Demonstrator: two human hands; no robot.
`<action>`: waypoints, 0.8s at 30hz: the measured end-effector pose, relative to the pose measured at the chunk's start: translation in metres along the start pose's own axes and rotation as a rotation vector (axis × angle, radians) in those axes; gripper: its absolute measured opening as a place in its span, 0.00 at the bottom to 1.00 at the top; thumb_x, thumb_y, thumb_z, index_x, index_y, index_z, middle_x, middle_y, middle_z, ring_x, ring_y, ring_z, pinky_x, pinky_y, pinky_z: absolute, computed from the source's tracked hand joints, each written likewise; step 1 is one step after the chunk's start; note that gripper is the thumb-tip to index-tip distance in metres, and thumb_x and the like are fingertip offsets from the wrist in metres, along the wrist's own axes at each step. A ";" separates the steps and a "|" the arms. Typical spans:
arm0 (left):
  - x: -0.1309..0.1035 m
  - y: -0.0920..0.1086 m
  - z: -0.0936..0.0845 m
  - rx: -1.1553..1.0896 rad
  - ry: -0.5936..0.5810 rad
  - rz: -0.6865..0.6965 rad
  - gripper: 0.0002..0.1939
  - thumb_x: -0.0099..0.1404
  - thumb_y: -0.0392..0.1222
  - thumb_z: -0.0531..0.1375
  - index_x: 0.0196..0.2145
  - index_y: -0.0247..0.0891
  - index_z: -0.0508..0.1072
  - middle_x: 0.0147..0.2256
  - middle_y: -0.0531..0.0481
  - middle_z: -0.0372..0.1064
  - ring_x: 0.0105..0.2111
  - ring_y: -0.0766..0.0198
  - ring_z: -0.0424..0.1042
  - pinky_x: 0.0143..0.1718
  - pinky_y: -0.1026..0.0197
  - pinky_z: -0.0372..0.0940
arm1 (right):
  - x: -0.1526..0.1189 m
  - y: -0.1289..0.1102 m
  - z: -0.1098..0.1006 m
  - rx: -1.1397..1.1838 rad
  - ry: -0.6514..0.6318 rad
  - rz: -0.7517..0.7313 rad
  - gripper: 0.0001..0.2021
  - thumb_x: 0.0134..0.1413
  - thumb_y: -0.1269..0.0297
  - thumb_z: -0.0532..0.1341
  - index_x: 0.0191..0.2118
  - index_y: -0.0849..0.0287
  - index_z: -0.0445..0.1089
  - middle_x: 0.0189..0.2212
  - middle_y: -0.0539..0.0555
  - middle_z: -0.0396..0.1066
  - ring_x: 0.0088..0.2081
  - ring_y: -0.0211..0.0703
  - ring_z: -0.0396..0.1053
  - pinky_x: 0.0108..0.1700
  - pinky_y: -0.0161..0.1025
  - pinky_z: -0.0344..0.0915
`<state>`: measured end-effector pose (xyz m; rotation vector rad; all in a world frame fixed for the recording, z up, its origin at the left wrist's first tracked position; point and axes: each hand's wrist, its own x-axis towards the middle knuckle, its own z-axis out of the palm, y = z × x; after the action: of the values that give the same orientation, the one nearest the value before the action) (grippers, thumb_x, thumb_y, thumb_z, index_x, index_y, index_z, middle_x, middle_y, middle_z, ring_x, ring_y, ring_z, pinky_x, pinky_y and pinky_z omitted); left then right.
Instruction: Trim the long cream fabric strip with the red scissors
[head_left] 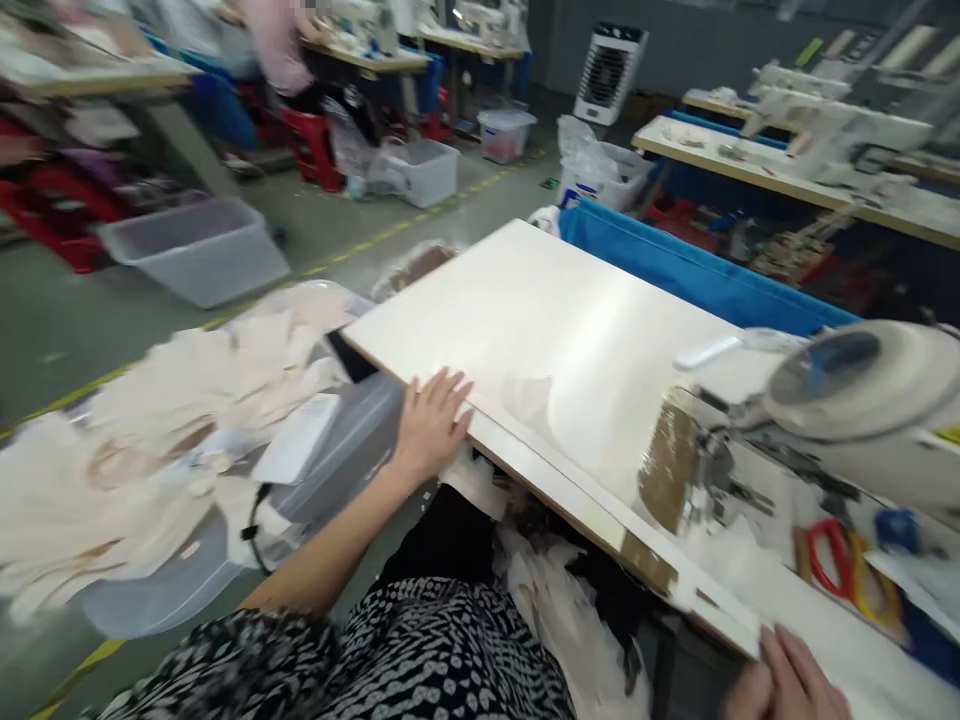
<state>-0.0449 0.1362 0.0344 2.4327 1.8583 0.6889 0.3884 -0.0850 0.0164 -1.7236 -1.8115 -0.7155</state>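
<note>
My left hand rests on the front edge of a white sewing table, fingers stretched out and lying flat. A long, narrow white strip runs along this edge from near that hand towards my right hand. At the lower right, my right hand is closed at the strip's near end; its lower part is cut off by the frame. To the right stands a sewing machine, blurred, with its metal foot area over the tabletop. Scissors with red and yellow handles lie beside it.
A grey plastic tub at the left holds many pale fabric pieces and a white flat box. Blue cloth hangs behind the table. Farther off are bins, red stools, other machines and a seated person.
</note>
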 end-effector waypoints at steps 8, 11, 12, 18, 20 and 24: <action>0.003 -0.003 0.006 -0.069 0.055 0.029 0.21 0.71 0.47 0.49 0.60 0.44 0.64 0.60 0.42 0.63 0.64 0.51 0.54 0.65 0.42 0.41 | 0.026 -0.044 -0.011 -0.068 -0.063 0.169 0.14 0.60 0.72 0.54 0.50 0.66 0.69 0.47 0.67 0.72 0.52 0.58 0.69 0.53 0.57 0.63; 0.002 -0.002 0.006 -0.073 0.063 0.028 0.22 0.71 0.46 0.49 0.61 0.46 0.62 0.60 0.42 0.62 0.64 0.49 0.54 0.65 0.41 0.42 | 0.023 -0.045 -0.013 -0.056 -0.064 0.191 0.14 0.60 0.73 0.54 0.50 0.65 0.69 0.48 0.67 0.71 0.53 0.58 0.68 0.55 0.59 0.61; 0.002 -0.002 0.007 -0.069 0.070 0.026 0.23 0.71 0.46 0.49 0.61 0.46 0.62 0.60 0.42 0.62 0.64 0.49 0.55 0.64 0.40 0.42 | 0.023 -0.045 -0.013 -0.051 -0.070 0.197 0.15 0.60 0.73 0.54 0.50 0.65 0.69 0.48 0.67 0.71 0.54 0.58 0.68 0.55 0.59 0.61; 0.001 -0.001 0.007 -0.044 0.068 0.024 0.22 0.71 0.46 0.48 0.60 0.44 0.64 0.59 0.42 0.63 0.64 0.50 0.55 0.64 0.42 0.43 | 0.022 -0.046 -0.013 -0.056 -0.067 0.216 0.15 0.61 0.72 0.54 0.50 0.65 0.70 0.49 0.68 0.71 0.54 0.60 0.68 0.56 0.61 0.60; 0.001 -0.001 0.006 -0.042 0.067 0.027 0.21 0.71 0.45 0.48 0.59 0.42 0.65 0.59 0.41 0.63 0.64 0.50 0.55 0.64 0.42 0.43 | 0.021 -0.047 -0.012 -0.085 -0.065 0.211 0.15 0.61 0.71 0.54 0.50 0.64 0.71 0.49 0.67 0.72 0.55 0.61 0.67 0.57 0.62 0.57; 0.003 0.000 0.008 -0.038 0.074 0.012 0.20 0.71 0.45 0.48 0.58 0.42 0.65 0.59 0.41 0.64 0.63 0.50 0.55 0.64 0.42 0.44 | 0.018 -0.046 -0.011 -0.155 -0.060 0.201 0.16 0.62 0.69 0.54 0.52 0.63 0.70 0.51 0.66 0.71 0.57 0.64 0.65 0.57 0.65 0.54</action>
<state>-0.0420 0.1411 0.0285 2.4292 1.8396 0.8186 0.3423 -0.0822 0.0359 -2.0141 -1.6271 -0.7427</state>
